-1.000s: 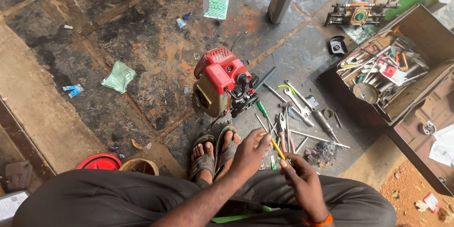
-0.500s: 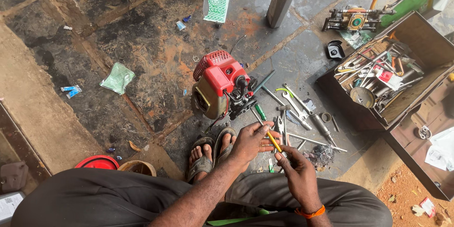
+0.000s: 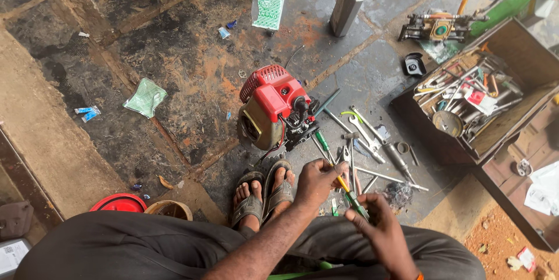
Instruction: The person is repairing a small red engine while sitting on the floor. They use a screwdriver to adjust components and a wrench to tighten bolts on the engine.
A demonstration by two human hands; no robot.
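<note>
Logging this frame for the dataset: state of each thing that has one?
toolbox: lid open, full of tools
grey bottle: upright, red cap on
green bottle: lying down
small engine: on the floor, on its side
screwdriver: held by both hands
left hand: closed on screwdriver
right hand: gripping screwdriver

The left hand [image 3: 314, 182] and right hand [image 3: 381, 229] hold a yellow-handled screwdriver [image 3: 347, 191] between them, above sandalled feet. A red small engine [image 3: 275, 108] sits on the floor beside scattered wrenches [image 3: 364, 131] and an open toolbox [image 3: 471, 105].
</note>
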